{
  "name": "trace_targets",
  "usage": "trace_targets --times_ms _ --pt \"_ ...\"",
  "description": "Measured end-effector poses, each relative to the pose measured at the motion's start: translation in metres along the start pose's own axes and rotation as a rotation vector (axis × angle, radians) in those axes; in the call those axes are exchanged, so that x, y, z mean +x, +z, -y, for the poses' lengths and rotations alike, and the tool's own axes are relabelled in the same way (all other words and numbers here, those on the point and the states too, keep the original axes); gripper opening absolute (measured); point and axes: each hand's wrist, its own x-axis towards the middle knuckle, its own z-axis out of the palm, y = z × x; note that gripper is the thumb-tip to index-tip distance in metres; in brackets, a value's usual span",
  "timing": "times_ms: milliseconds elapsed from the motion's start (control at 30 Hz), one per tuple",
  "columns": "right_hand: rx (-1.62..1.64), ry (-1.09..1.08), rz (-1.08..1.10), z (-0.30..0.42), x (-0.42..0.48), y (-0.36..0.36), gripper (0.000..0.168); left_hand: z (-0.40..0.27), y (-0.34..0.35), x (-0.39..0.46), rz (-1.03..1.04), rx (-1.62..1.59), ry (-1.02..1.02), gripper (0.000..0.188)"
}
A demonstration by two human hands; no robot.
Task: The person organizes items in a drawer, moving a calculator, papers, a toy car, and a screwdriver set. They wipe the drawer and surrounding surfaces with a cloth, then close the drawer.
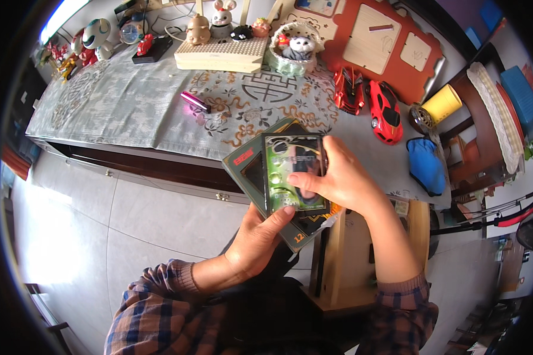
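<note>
My left hand (263, 239) grips a stack of flat cases from below, its thumb resting on the lower edge of the top one. That top piece is a thin, glossy case with a green printed cover (280, 175), which looks like a disc case. Under it, turned at an angle, lies a larger grey-green flat case or booklet (245, 171) bearing writing. A further piece with orange and black print sticks out at the lower right. My right hand (340, 177) holds the green case by its right side, thumb across its front.
Beyond my hands is a cabinet with a patterned grey cloth (129, 111) and an open drawer or shelf (151, 166). On it stand a pink-lit stick (195, 102), two red toy cars (385, 113), a blue pouch (426, 166), a yellow cup (442, 104) and a basket (293, 62).
</note>
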Motion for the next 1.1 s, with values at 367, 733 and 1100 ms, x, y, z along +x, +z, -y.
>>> trace_targets --times_ms 367,733,1100 --pt "-0.391 -0.230 -0.279 0.060 -0.004 -0.103 0.070 -0.002 0.063 0.081 0.002 0.156 0.271 0.060" --pt "-0.597 -0.391 -0.489 0.009 -0.009 -0.095 0.052 -0.022 0.033 0.064 0.088 0.846 0.881 0.063" --pt "0.340 0.443 -0.417 -0.125 -0.242 -0.067 0.039 0.099 0.070 0.084 0.587 1.019 0.398 0.056"
